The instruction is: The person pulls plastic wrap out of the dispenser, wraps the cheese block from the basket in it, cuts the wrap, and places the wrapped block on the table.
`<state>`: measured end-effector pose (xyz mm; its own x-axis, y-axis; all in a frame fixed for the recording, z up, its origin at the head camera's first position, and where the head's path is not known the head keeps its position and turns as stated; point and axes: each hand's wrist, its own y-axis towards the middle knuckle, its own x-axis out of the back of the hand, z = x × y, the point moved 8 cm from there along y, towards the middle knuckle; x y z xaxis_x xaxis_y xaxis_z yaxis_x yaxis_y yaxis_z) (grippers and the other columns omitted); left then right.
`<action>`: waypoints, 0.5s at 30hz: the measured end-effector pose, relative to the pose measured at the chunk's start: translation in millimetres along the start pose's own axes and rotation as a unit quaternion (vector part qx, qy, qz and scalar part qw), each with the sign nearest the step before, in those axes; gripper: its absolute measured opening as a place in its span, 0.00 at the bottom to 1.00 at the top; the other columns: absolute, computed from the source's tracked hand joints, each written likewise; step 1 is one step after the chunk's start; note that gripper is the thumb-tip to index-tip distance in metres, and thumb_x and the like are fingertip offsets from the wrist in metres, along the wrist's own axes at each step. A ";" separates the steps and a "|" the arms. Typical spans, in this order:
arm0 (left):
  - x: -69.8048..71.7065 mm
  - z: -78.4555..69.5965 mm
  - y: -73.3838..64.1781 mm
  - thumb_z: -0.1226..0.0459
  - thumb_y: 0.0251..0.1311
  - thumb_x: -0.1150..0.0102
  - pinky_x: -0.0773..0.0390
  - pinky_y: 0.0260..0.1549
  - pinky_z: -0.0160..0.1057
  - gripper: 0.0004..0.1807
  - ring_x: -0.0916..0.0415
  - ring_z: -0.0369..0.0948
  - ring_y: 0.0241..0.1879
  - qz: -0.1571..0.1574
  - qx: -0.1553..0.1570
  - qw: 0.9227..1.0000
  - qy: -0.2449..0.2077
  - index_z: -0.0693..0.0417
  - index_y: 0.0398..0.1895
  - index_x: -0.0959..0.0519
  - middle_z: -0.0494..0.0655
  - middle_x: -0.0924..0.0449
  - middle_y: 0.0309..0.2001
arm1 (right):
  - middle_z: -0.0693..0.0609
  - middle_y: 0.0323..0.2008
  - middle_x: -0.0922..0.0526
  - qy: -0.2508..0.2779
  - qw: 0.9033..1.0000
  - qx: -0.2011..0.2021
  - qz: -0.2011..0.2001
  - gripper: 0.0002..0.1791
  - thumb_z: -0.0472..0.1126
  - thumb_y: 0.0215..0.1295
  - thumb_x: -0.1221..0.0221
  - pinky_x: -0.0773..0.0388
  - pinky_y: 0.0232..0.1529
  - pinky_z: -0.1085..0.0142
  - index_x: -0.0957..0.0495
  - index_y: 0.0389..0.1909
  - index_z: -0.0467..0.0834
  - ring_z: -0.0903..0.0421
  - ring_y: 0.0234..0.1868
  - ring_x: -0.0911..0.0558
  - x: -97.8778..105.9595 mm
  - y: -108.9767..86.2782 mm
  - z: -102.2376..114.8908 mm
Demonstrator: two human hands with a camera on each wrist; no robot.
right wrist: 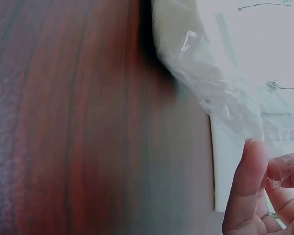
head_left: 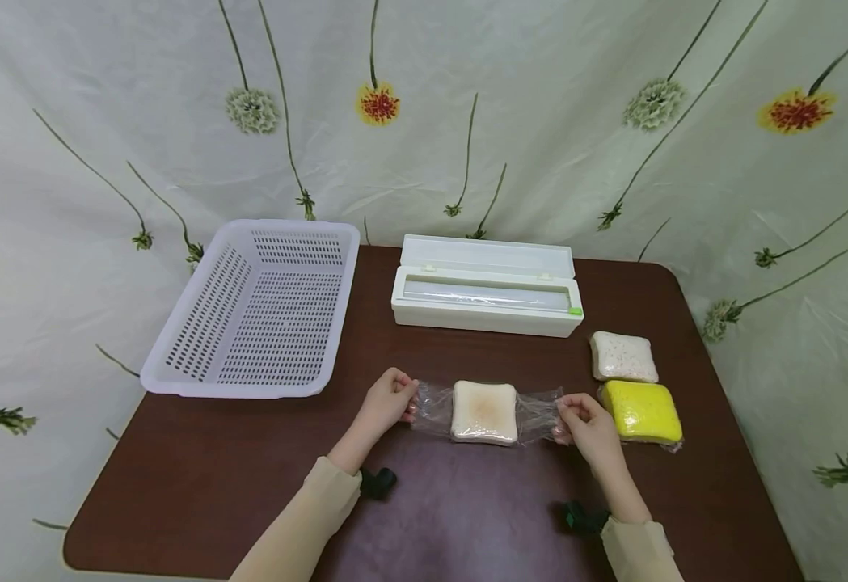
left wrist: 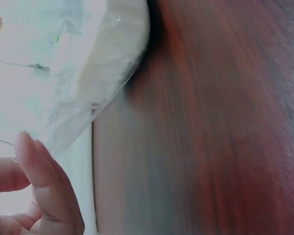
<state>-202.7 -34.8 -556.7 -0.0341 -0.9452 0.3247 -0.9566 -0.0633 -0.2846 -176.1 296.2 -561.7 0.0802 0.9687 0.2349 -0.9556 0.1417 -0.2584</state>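
A square piece of bread [head_left: 484, 412], white with a light brown patch, lies wrapped in clear cling film between my hands. My left hand [head_left: 389, 396] pinches the film's left end [head_left: 434, 408] between thumb and fingers. On the other side, my right hand [head_left: 585, 424] pinches the right end [head_left: 537, 414]. The film is gathered and stretched sideways at both ends. In the left wrist view the wrapped bread [left wrist: 112, 49] shows beyond my fingertips. The right wrist view shows crinkled film [right wrist: 230, 105] running from the bread to my thumb and finger.
A white cling film dispenser [head_left: 487, 315] stands behind the bread, lid raised, roll visible. To the left is a white perforated basket [head_left: 249, 388]. Near my right hand lie a wrapped yellow square [head_left: 642, 411] and a wrapped speckled white square [head_left: 623, 357], close together on the brown table [head_left: 198, 485].
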 end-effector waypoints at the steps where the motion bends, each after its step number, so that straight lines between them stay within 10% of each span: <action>1: -0.6 -2.0 0.4 0.64 0.70 0.46 0.19 0.20 0.35 0.08 0.26 0.35 0.18 -0.001 -0.005 1.000 0.003 0.62 0.38 0.29 0.48 0.25 0.24 | 0.56 0.23 0.24 -0.003 1.000 0.001 -0.001 0.13 0.35 0.72 0.45 0.18 0.27 0.70 0.27 0.49 0.28 0.64 0.22 0.21 0.0 0.1 1.1; 15: -7.9 -20.5 -2.2 0.64 0.68 0.43 0.18 0.26 0.37 0.08 0.24 0.34 0.19 -0.031 -0.061 0.998 0.005 0.62 0.39 0.26 0.51 0.22 0.27 | 0.57 0.24 0.21 -0.047 0.999 0.010 -0.020 0.13 0.36 0.70 0.43 0.23 0.27 0.73 0.23 0.47 0.28 0.66 0.24 0.23 -0.2 2.3 8.6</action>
<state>-206.2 -20.7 -540.2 0.0240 -0.9378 0.3465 -0.9850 -0.0814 -0.1521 -180.8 294.6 -554.3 0.0918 0.9392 0.3308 -0.9575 0.1744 -0.2296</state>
